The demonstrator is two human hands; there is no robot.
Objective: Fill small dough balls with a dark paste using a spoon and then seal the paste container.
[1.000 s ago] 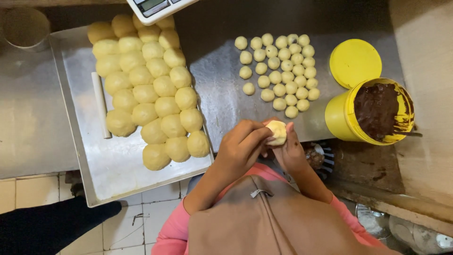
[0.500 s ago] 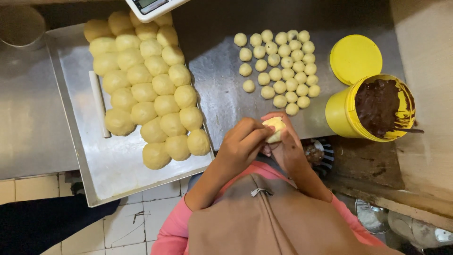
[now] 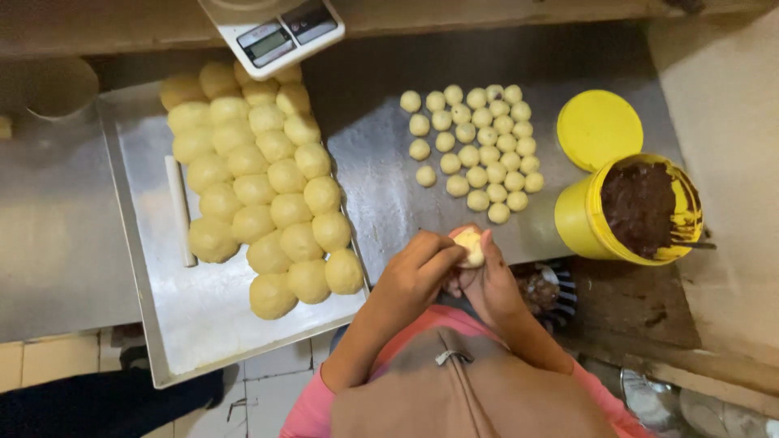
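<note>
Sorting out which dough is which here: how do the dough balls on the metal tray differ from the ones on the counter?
The tray dough balls are much larger than the counter dough balls. The tray ones sit packed and touching on a metal tray; the counter ones lie bare on the steel counter, mostly slightly apart. Both are pale yellow, round and smooth.

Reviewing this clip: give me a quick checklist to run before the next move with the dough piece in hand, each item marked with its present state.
1. Dough piece held in both hands: ok, left hand and right hand both close on it.
2. Dough fully sealed: cannot tell, fingers cover much of it.
3. Free space on the tray for another ball: ok, near end bare.
4. Small balls on the table within view: ok.
5. Yellow tub open: ok, lid lies beside it.
</note>
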